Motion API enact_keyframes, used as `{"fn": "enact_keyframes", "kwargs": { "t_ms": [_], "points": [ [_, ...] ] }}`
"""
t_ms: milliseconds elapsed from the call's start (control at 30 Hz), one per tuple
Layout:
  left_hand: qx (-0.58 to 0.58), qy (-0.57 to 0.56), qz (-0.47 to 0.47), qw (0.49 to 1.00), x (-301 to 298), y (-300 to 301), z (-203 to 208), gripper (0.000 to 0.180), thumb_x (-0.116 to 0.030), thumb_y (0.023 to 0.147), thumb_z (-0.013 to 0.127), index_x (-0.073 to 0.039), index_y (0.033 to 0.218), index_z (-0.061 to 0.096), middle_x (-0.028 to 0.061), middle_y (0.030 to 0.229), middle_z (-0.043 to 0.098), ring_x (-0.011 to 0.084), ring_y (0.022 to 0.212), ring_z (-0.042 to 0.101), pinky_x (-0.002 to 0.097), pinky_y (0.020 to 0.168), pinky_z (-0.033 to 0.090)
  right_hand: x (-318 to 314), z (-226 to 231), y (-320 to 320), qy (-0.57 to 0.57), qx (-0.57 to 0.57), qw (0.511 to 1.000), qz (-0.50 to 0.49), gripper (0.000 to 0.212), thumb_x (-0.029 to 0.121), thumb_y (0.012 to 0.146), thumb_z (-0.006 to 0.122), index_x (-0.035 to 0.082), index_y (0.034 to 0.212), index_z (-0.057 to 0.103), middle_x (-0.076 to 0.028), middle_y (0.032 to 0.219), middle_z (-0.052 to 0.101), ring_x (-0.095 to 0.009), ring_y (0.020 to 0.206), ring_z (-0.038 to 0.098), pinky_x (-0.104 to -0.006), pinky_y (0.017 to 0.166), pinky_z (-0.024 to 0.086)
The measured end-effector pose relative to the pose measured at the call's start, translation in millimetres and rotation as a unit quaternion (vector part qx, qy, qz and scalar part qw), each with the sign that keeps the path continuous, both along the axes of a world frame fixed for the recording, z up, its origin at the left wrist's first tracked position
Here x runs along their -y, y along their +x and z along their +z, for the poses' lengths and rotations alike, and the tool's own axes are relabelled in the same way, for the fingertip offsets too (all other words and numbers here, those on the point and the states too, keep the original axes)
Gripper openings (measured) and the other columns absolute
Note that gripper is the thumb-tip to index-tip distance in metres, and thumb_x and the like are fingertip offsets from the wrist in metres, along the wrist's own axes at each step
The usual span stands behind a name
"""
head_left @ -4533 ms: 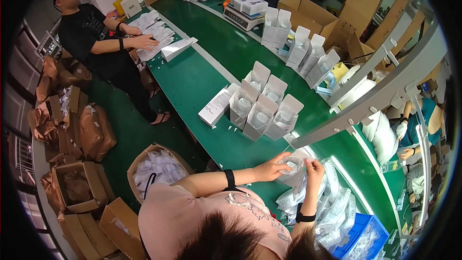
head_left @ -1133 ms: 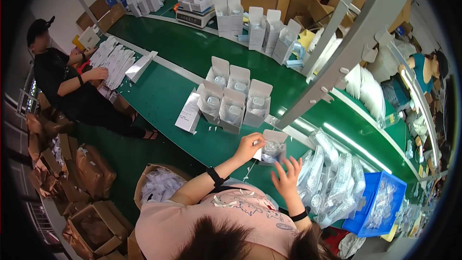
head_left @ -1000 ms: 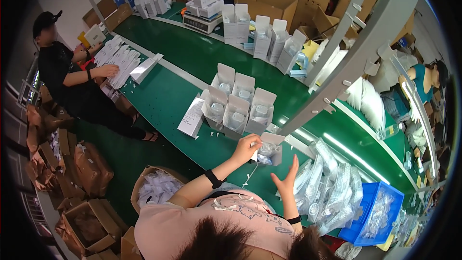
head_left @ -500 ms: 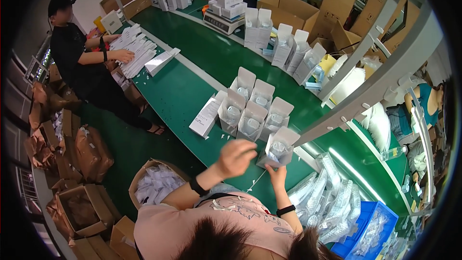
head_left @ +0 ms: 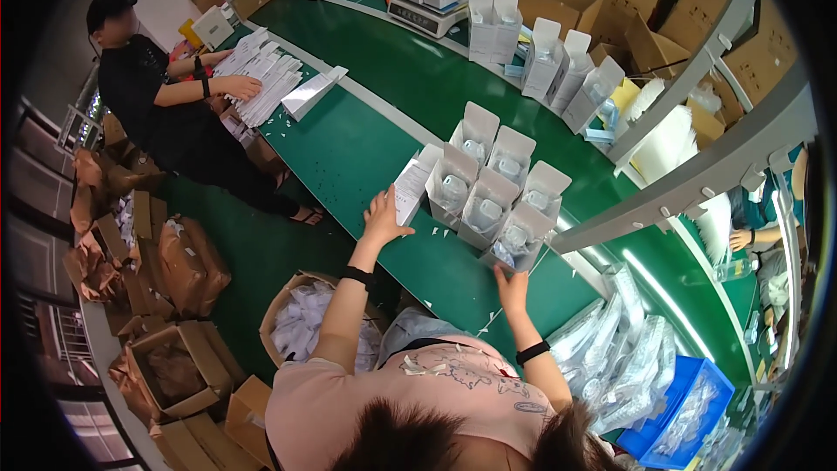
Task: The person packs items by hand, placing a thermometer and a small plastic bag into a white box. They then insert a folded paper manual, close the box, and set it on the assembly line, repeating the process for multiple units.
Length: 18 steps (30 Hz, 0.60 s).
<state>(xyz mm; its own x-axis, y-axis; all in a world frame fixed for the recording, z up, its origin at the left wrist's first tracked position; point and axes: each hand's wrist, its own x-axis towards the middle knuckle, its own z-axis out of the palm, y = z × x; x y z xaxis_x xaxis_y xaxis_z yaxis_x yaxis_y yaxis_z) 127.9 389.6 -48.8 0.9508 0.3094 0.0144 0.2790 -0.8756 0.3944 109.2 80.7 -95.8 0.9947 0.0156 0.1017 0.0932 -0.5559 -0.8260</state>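
My left hand (head_left: 382,222) is open, fingers spread and touching the near end of a white carton (head_left: 418,185) that lies on the green table. My right hand (head_left: 513,290) grips the lower front of an upright white box (head_left: 521,249) with its flap raised; part of its grip is hidden behind the box. Inside that box sit a rounded, pale device and clear plastic. Several similar open boxes (head_left: 485,215) stand close together behind it, each with a device showing at the top.
Plastic-wrapped packs (head_left: 623,349) and a blue crate (head_left: 676,414) are at the near right. A metal post (head_left: 689,183) slants over the table. A co-worker (head_left: 144,105) handles a paper stack (head_left: 261,78) at far left. A carton of white material (head_left: 301,323) stands by my left arm.
My left hand has moved left and forward from above the near box to the lying carton. My right hand has pushed the near box up against the group. The view has shifted.
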Motion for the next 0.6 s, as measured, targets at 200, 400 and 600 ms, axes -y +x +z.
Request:
{"fn": "enact_keyframes", "kwargs": {
  "t_ms": [200,400,600],
  "points": [
    [0.036,-0.096,0.094,0.99,-3,-1,2,0.097,-0.016,0.049,0.077,-0.001,0.128,0.023,0.023,0.11,0.041,0.0376,0.103,0.04,0.0434,0.086,0.036,-11,-1,5,0.008,-0.032,0.999,0.043,0.07,0.01,0.071,0.063,-0.002,0.127,0.023,-0.026,0.119,0.037,-0.041,0.109,0.039,-0.0402,0.091,0.034],
    [0.381,-0.276,0.185,0.863,-4,-29,48,0.081,0.0,0.062,0.07,0.002,0.127,0.022,0.0172,0.125,0.033,0.0285,0.112,0.037,0.0356,0.095,0.031,-52,21,18,0.018,0.032,0.999,0.032,0.081,0.008,0.071,0.062,-0.001,0.132,0.01,-0.027,0.122,0.033,-0.041,0.111,0.036,-0.0382,0.094,0.032],
    [0.476,-0.34,0.054,0.809,71,-53,113,0.084,0.001,0.066,0.066,-0.002,0.131,0.013,0.0189,0.13,0.026,0.0295,0.116,0.034,0.0392,0.096,0.03,-29,31,1,0.054,-0.027,0.998,-0.019,0.081,0.012,0.073,0.061,0.001,0.133,0.008,-0.023,0.128,0.029,-0.037,0.118,0.031,-0.0369,0.097,0.029]
  ]
}}
